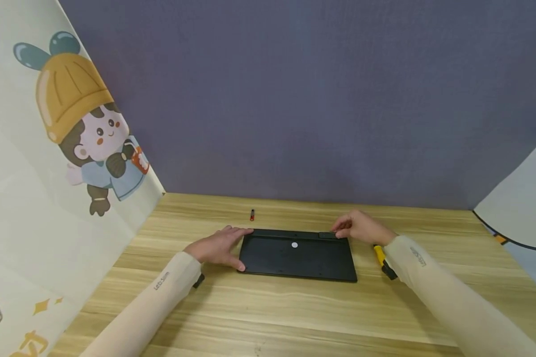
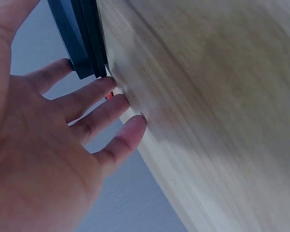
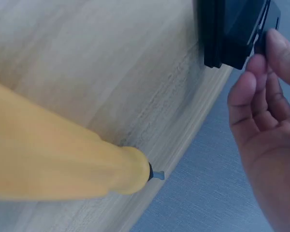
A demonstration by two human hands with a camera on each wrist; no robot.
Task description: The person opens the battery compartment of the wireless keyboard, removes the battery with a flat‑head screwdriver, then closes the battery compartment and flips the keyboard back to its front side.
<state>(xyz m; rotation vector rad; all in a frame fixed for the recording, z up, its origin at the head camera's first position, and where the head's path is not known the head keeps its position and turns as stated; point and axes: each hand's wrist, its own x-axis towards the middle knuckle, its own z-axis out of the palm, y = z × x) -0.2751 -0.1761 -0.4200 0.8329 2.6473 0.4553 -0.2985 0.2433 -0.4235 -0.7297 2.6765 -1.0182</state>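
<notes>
A black keyboard [image 1: 297, 258] lies face down on the wooden table, its raised strip along the far edge and a white round sticker near the middle. My left hand [image 1: 219, 246] rests at its left end, thumb on the near corner and fingers stretched toward the far corner. In the left wrist view the fingers [image 2: 94, 94] look spread and nearly straight. At the far right corner my right hand [image 1: 359, 228] pinches a small black battery cover [image 3: 262, 43] between thumb and fingers. The cover appears partly lifted at the strip; the space under it is hidden.
A small red and black battery [image 1: 252, 215] lies behind the keyboard. To the right, beside the right sleeve, is a yellow tool [image 1: 379, 255] with a black end; its small metal tip [image 3: 158, 175] shows up close. A black object [image 1: 198, 281] is partly hidden by the left sleeve.
</notes>
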